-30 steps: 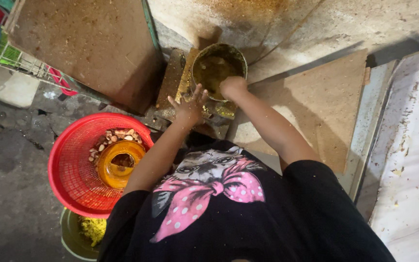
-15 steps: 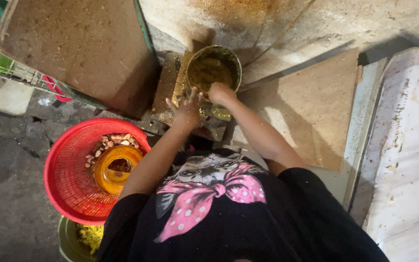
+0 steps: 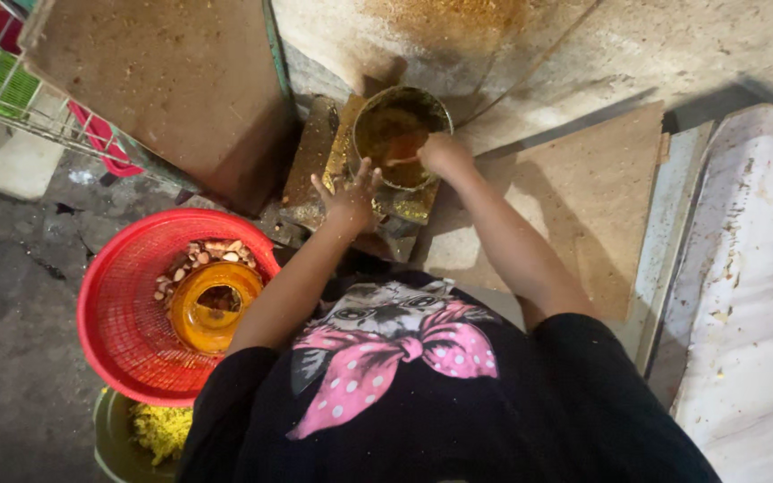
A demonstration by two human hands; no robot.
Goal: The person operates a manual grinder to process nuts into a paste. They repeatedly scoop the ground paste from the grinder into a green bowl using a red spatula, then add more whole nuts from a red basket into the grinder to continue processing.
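- Rough concrete floor [image 3: 11, 358], dark and stained, runs down the left side, while yellow-dusted brown boards [image 3: 163, 89] lean and lie across the top and middle of the scene.
- At the top left corner sits a wire rack [image 3: 20, 98] with green, red and blue plastic items in it; no labels or signs can be read anywhere.
- Along the right edge lies a pale, speckled sheet [image 3: 753, 295] beside a grey metal strip.
- A round metal hopper [image 3: 402, 134], coated in yellow-orange paste, stands at top centre on a grimy, yellow-stained machine block [image 3: 315, 170].
- The right hand [image 3: 445, 154] is closed around something thin at the hopper's near rim, reaching into its mouth; what it grips is too small to tell.
- The left hand [image 3: 348, 192] is spread with fingers apart, just beside the hopper's left rim, resting on or just above the block; contact cannot be told.
- The two hands are near each other but apart.
- A red plastic basket [image 3: 118, 322] sits at lower left, holding a yellow bowl [image 3: 212, 304] and pale brown nut-like pieces.
- Below the basket, a metal pot [image 3: 114, 443] holds yellow ground material.
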